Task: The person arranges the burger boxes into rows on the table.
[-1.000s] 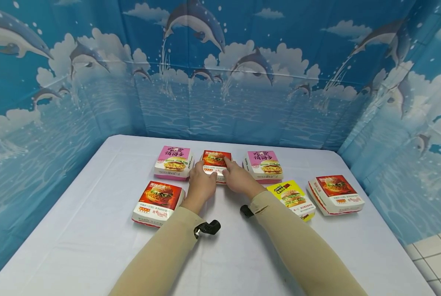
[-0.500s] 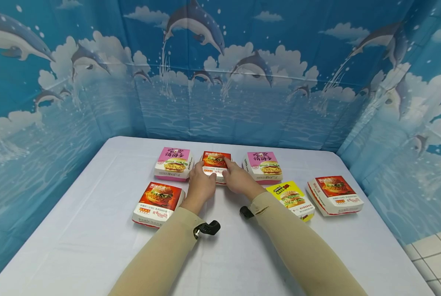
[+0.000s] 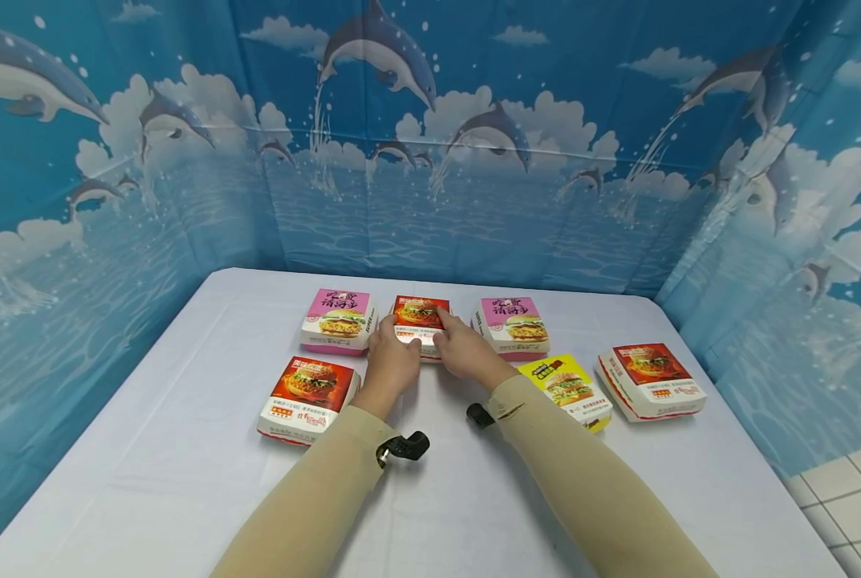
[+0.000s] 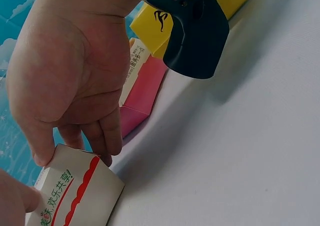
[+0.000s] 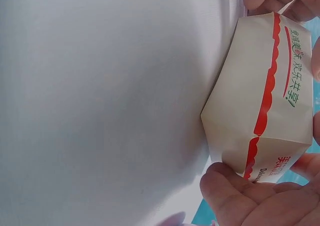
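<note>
Between my two hands is a red-and-white burger box (image 3: pixel 421 311), in the middle of the back row. My left hand (image 3: pixel 391 361) grips its left side, thumb on the near edge. From the right, my right hand (image 3: pixel 466 348) grips it with the index finger on the lid. In the left wrist view my right hand (image 4: pixel 75 60) has its thumb on the upper edge and fingers behind the box (image 4: pixel 90 191). The right wrist view shows the box's scalloped red band (image 5: pixel 266 93), with right-hand fingers (image 5: pixel 240 193) around the lower end.
Pink burger boxes stand left (image 3: pixel 339 321) and right (image 3: pixel 511 327) of the held one. Nearer are a red box (image 3: pixel 309 397) at left, a yellow box (image 3: pixel 569 389) by my right forearm, and another red box (image 3: pixel 651 381) at far right. A dolphin-print curtain (image 3: pixel 430 217) hangs behind the white table (image 3: pixel 156 449).
The head view has shifted very slightly. Both hands and the box keep the same places.
</note>
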The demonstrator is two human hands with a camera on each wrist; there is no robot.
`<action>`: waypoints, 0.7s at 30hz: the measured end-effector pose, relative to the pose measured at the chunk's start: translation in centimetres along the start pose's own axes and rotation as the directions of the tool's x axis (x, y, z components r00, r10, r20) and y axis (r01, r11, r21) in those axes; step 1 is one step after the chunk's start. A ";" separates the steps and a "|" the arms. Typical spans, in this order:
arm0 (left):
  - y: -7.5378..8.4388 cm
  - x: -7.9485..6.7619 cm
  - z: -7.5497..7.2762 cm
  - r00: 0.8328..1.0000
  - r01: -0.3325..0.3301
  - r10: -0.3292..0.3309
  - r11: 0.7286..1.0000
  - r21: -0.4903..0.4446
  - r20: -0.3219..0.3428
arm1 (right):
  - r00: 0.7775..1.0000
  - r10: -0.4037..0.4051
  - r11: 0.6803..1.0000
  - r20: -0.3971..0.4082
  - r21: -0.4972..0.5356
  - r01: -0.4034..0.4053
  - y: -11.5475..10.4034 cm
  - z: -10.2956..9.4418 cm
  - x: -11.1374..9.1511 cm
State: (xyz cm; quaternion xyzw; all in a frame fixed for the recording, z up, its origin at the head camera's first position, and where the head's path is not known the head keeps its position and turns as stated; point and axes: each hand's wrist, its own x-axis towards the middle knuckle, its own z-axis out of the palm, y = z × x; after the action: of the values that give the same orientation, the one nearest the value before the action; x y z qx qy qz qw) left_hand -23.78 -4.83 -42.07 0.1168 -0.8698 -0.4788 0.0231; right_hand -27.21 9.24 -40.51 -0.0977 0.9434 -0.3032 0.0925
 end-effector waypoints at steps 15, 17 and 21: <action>-0.1 0.1 0.1 1.000 -0.010 0.010 1.000 0.016 -0.001 | 1.000 -0.019 1.000 -0.007 0.018 0.019 0.2 -0.2 -0.1; -0.1 0.1 0.1 1.000 -0.009 0.010 1.000 0.016 -0.004 | 1.000 -0.023 1.000 -0.012 0.019 0.023 0.3 -0.2 -0.2; 0.1 -0.1 0.0 1.000 -0.010 0.010 1.000 0.018 -0.004 | 1.000 -0.023 1.000 -0.018 0.019 0.024 0.3 -0.3 -0.3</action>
State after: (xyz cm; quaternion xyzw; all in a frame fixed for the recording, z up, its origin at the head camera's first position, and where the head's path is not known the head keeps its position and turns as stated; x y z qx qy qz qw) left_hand -23.70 -4.79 -42.00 0.1137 -0.8746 -0.4706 0.0260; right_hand -27.04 9.72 -40.37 -0.1052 0.9400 -0.3141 0.0817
